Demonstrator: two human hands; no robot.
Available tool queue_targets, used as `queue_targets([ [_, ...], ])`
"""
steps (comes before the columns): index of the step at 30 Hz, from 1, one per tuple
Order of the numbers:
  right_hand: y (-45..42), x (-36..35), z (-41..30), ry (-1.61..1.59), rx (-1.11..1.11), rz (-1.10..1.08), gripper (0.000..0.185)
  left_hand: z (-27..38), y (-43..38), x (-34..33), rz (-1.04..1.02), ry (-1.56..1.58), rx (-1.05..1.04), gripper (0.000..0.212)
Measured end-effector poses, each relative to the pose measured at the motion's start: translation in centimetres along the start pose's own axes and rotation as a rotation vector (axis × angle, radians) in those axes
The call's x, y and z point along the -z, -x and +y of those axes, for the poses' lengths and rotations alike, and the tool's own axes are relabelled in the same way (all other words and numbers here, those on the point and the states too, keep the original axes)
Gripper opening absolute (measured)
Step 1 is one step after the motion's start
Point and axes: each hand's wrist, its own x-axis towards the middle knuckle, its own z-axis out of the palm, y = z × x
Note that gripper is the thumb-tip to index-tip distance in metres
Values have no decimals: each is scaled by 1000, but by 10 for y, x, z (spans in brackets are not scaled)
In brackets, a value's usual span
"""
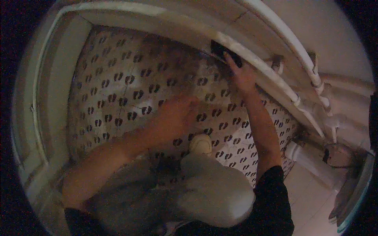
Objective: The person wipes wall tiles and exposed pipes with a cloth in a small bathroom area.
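Note:
My right hand [242, 75] reaches to the wall at the upper right and holds a dark, flat, elongated object [226, 53], its fingers at the near end. The object lies against the lower wall, just under a white pipe [254, 62]; its kind cannot be told. My left hand [184, 110] is blurred and hangs over the patterned floor covering [130, 79], which is light with dark footprint shapes. Whether the left fingers are closed, or hold anything, is unclear. Below the hands are my bent legs in light trousers and a pale shoe tip [200, 144].
Pipes run along the wall, with another white pipe [291, 35] higher up. A thick white drain pipe [313, 165] lies low at the right, beside a round fixture [339, 155]. A pale raised ledge [63, 67] with a pipe borders the floor at the left.

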Motion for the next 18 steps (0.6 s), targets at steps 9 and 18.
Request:
queue_targets([
  [9,-5,-89,-31,-399,-56,-352,53,-8,-15,21,-14,32,134,23],
  [18,-91,55,-59,-767,-394,-72,47,-33,-9,47,273,-87,4,24],
])
